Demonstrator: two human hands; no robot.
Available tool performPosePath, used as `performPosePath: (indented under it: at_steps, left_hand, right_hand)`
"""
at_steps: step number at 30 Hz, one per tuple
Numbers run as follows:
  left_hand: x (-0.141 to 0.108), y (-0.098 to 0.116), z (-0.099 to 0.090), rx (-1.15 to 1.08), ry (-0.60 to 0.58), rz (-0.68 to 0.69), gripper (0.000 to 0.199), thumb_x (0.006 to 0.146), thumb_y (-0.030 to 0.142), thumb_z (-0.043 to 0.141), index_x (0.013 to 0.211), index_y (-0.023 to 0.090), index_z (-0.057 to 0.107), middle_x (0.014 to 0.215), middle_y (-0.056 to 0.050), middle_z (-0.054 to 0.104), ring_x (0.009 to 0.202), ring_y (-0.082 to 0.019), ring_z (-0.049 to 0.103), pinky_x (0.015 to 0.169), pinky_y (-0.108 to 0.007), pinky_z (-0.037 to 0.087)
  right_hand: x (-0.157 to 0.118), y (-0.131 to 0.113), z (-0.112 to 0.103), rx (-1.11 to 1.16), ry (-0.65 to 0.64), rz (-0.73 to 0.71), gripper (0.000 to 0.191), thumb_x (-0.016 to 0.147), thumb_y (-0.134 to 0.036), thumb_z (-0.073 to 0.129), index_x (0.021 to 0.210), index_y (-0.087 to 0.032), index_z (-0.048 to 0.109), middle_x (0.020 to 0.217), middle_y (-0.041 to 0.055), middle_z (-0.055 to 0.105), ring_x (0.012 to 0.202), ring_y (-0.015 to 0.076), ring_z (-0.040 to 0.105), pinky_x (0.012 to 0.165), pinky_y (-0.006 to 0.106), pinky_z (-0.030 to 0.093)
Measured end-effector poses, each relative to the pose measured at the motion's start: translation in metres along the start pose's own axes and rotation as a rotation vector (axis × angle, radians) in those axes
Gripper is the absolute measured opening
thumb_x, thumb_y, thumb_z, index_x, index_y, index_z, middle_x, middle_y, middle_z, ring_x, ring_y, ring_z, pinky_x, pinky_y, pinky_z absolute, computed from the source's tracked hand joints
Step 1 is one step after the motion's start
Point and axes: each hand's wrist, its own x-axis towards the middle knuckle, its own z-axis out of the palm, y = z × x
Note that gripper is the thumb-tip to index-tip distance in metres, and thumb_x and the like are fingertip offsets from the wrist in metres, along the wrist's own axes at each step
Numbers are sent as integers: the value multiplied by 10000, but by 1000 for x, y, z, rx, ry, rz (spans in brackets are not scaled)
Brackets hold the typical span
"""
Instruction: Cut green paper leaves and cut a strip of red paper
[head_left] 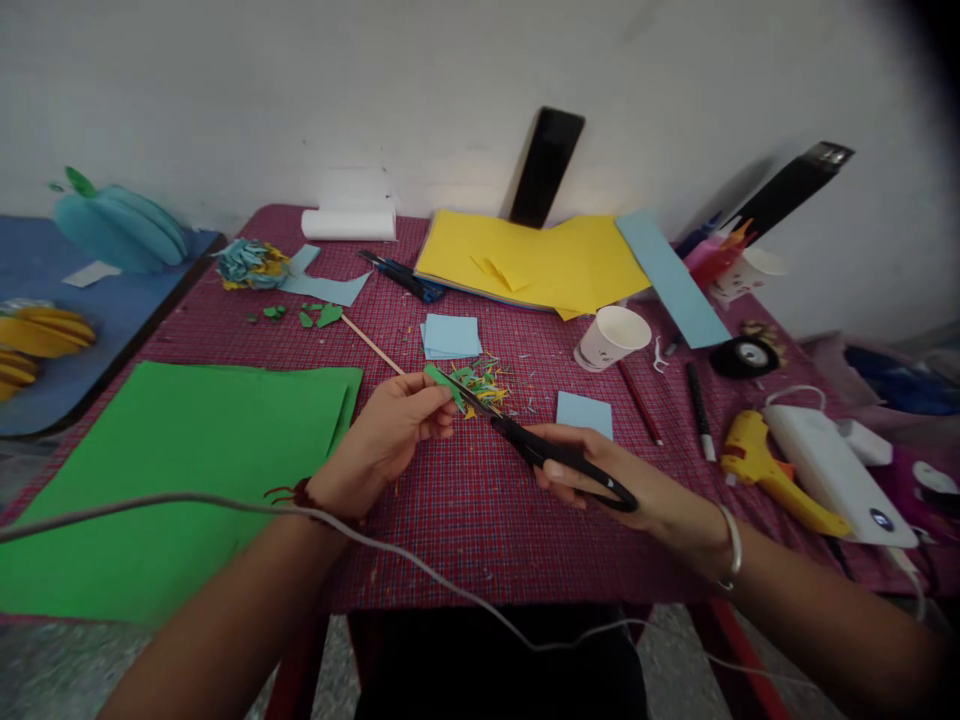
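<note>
Between the fingertips of my left hand (401, 415) is a small piece of green paper (444, 380), pinched at its lower side. My right hand (592, 465) is wrapped round the handles of black scissors (525, 437). Their blades meet the green piece; I cannot tell how far apart they are. Just beyond the blades lies a heap of green, yellow and blue paper snippets (484, 385). A thin wooden stick (375, 342) runs along the table to my left fingers. Square light blue papers (451, 336) are stacked behind, and another blue square (584, 412) lies near my right hand.
Green sheets (187, 470) cover the table's left. Yellow paper (525, 255) lies at the back below a leaning black phone (547, 165). A paper cup (611, 338), a yellow glue gun (780, 475) and a white power strip (836, 470) stand right. A cable (420, 570) crosses in front.
</note>
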Motion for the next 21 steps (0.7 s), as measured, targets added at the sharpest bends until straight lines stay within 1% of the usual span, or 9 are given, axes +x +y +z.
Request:
performPosePath:
  at_steps: [5, 8, 14, 17, 21]
  left_hand:
    - [0, -1, -1, 31, -27, -46, 127, 663, 156, 682, 586, 140, 582, 557, 3, 612, 447, -66, 533, 461, -193, 450]
    - [0, -1, 0, 42, -26, -59, 119, 664, 156, 678, 591, 141, 585, 559, 4, 609, 445, -63, 532, 459, -190, 447]
    - [1, 0, 1, 58, -38, -47, 131, 646, 149, 678, 573, 142, 570, 552, 5, 603, 441, -60, 527, 456, -186, 446]
    - [2, 0, 0, 55, -38, -50, 119, 634, 154, 682, 581, 141, 576, 548, 6, 607, 432, -61, 526, 448, -186, 444]
    - [2, 0, -3, 67, -64, -29, 124, 644, 215, 688, 602, 140, 597, 571, -7, 625, 449, -76, 545, 455, -198, 458]
  right_hand:
    - [0, -1, 1, -1, 16, 23, 699, 783, -537, 684, 1313, -110, 526, 589, -67, 442, 462, 57, 319, 407, 197, 280]
    - [0, 0, 1, -3, 40, 36, 692, 782, -527, 689, 1324, -127, 532, 563, -77, 434, 443, 55, 316, 399, 196, 279]
    - [0, 0, 1, -12, 49, 58, 719, 762, -561, 689, 1314, -121, 550, 558, -73, 438, 430, 51, 313, 392, 192, 271]
    - [0, 0, 2, -39, 50, 52, 700, 771, -555, 684, 1299, -114, 559, 547, -76, 426, 437, 52, 315, 396, 191, 269]
    - [0, 0, 2, -15, 56, 41, 696, 769, -536, 697, 1299, -108, 554, 538, -88, 399, 427, 44, 284, 387, 187, 233]
